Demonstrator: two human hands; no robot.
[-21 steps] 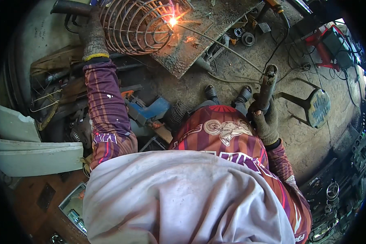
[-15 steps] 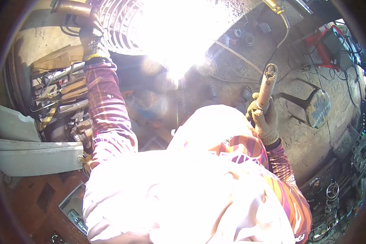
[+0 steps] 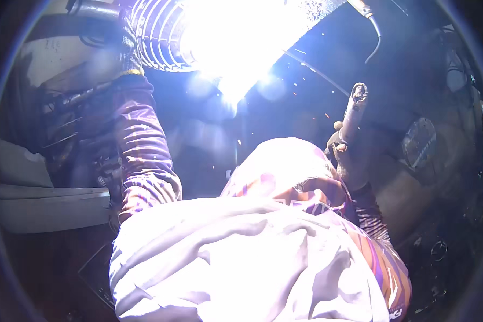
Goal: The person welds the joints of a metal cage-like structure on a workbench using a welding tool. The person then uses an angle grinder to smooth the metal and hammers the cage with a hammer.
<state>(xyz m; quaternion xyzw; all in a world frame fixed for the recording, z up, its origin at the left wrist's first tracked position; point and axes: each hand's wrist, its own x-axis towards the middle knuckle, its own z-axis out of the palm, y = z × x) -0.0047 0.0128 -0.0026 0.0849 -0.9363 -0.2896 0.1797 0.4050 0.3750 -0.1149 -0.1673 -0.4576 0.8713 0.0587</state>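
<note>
At your far left, pale panels [image 3: 51, 212] sit in the shadows. Above them, a dark tube [image 3: 94, 9] points sideways, its end meeting your gloved left hand [image 3: 127, 45]. I cannot tell whether that grip is closed on the tube or on the cage. Just right of that hand lies the curved wire cage [image 3: 158, 43], its right part lost in the white welding glare [image 3: 236, 43]. Pale cloth [image 3: 241, 263] drapes below, brightly lit. Right of the glare, a speckled corner of the desk [image 3: 319, 12] shows. The thin welding rod [image 3: 317, 72] slants from the glare down to the electrode holder [image 3: 354, 112], which your right hand [image 3: 344, 153] grips, fingers wrapped around its handle. Farther right, a stool [image 3: 419, 142] shows dimly.
</note>
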